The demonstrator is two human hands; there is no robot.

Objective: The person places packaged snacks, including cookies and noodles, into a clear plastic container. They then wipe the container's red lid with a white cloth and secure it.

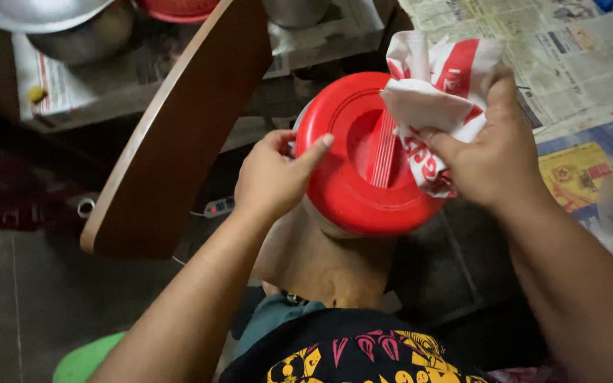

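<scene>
red lid (352, 184), left hand (272, 177), crumpled wrapper (434, 92)

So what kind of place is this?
Probably a home kitchen or eating corner. Metal bowls sit on a low shelf lined with newspaper, and the left hand steadies a red container lid while the right hand wipes it with a cloth.

1. A dark grey tiled floor (30, 298) fills the lower left, dim and in shadow.
2. A curved brown wooden chair back (179, 128) slants across the middle left.
3. Beyond it, a low surface covered with newspaper (108, 85) carries a round silver metal bowl (72, 28) with a pale lid.
4. Sheets of printed newspaper (576, 57) spread across the upper right.
5. A white power strip (219, 207) lies on the floor beneath the chair.
</scene>
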